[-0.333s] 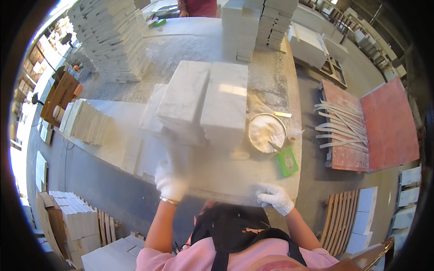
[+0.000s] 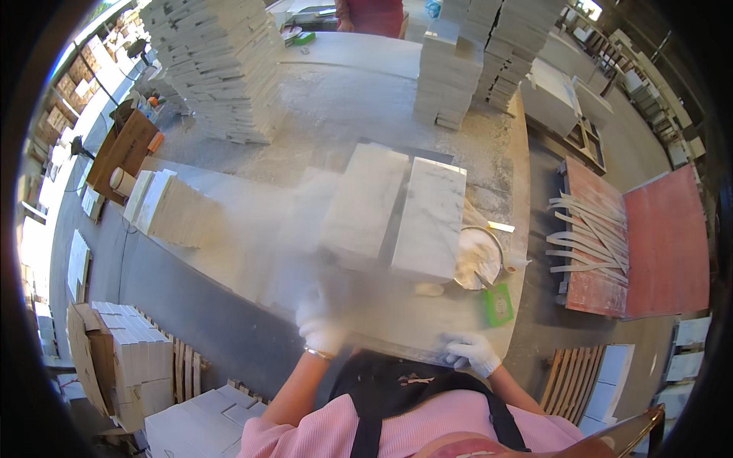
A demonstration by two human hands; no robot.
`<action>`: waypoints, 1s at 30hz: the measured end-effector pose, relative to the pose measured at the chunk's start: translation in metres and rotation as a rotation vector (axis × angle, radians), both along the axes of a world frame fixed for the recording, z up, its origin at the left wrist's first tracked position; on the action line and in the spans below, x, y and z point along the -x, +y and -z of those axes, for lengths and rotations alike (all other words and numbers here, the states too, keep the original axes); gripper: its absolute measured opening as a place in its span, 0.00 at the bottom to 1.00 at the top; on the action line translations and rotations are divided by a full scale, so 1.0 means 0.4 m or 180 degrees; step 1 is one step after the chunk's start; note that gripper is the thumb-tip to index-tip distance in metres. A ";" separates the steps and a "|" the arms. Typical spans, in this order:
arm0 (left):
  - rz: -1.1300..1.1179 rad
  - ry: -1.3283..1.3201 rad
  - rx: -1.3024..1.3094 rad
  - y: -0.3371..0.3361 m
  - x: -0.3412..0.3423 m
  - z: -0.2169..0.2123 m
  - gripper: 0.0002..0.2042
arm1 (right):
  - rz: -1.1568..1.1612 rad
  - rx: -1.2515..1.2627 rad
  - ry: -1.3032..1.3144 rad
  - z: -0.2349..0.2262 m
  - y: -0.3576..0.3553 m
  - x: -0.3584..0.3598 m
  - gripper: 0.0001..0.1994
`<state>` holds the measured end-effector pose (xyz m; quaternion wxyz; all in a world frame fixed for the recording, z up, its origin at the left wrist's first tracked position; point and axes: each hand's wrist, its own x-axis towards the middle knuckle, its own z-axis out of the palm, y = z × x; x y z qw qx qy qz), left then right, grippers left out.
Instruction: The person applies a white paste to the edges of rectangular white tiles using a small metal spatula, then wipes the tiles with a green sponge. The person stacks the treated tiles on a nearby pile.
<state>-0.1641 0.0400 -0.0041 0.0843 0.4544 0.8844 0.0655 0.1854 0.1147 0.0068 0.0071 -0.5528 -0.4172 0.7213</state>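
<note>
Left hand (image 2: pixel 321 327) beside marble stack (image 2: pixel 365 206), fingers blurred, can't tell | right hand (image 2: pixel 472 353), fingers loosely apart | best press evenly

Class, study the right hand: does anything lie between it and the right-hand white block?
Yes: a small pale rounded object lies on the table, just in front of the right-hand white block, roughly between it and the right hand.
</note>
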 end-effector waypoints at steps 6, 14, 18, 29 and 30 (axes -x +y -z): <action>-0.0085 -0.0738 -0.0418 -0.017 0.026 -0.020 0.57 | 0.0264 0.0209 0.0019 0.049 0.020 -0.020 0.20; -0.1164 -0.1921 -0.0248 -0.086 0.055 -0.075 0.44 | 0.0133 0.0261 0.0166 0.125 0.068 -0.062 0.20; -0.1364 -0.2417 -0.0229 -0.106 0.041 -0.112 0.43 | -0.0040 0.0426 0.0241 0.204 0.127 -0.101 0.22; -0.1911 -0.2459 -0.0782 -0.126 0.029 0.022 0.44 | -0.1644 -0.0047 0.0412 0.145 0.191 -0.040 0.27; -0.1964 -0.2589 -0.0882 -0.133 0.028 0.032 0.45 | -0.2237 -0.0756 0.0495 0.126 0.197 -0.016 0.27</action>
